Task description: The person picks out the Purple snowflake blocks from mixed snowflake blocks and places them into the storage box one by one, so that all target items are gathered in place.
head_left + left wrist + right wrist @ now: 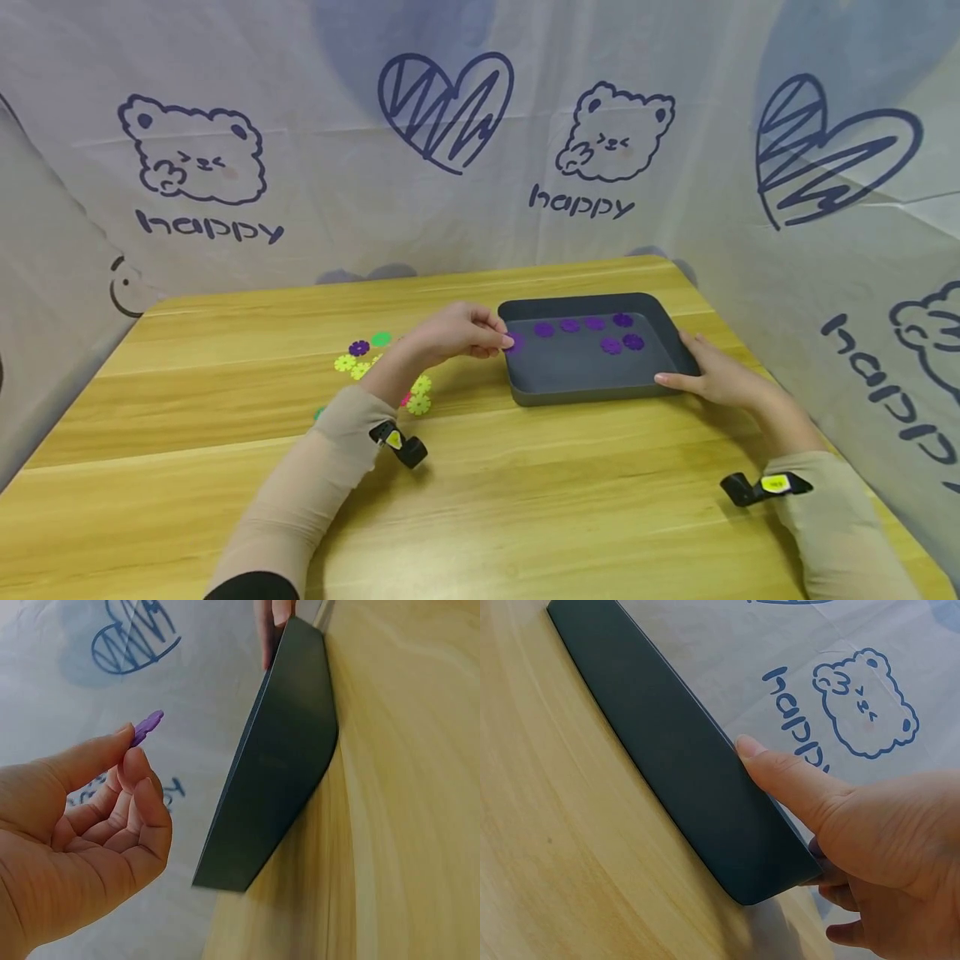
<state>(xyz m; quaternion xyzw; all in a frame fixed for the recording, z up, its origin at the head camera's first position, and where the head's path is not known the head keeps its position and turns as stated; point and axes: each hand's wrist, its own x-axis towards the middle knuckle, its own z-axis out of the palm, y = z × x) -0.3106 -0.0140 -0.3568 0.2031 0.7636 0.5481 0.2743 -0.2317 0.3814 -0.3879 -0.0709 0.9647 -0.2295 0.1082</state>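
Sleeves: two, both beige (281, 487), are covering the forearms; a black band (255, 586) is showing at the bottom edge on the left arm.
Wrist cameras: two, black with yellow stickers (776, 484), are sitting one on each wrist.
Tabletop: one light wooden surface (525, 500) with streaky grain is spreading beneath everything.
Right hand: this hand (726, 377) is gripping the tray's near right corner, the thumb lying on the rim and the fingers reaching round the short side.
Loose discs: to the left of the tray, at least four yellow snowflake discs (418, 404) are lying near one dark purple disc (359, 347), one green disc (382, 339), a partly hidden pink piece (406, 400) and a green-blue piece (320, 412); the left arm is hiding some, so the full count cannot be told.
Left hand: this hand (459, 335) is pinching one purple snowflake disc (148, 729) between thumb and fingertip, at the tray's left rim in the head view.
Tray: one dark grey rectangular tray (562, 368) is resting on the wood.
Discs inside: six purple discs (611, 345) are lying apart from the tray's walls, four in a back row, two in front.
Cloth: pale hangings (330, 242) are enclosing the table, showing two hearts (446, 112), bears (198, 158) and "happy" lettering (210, 227).
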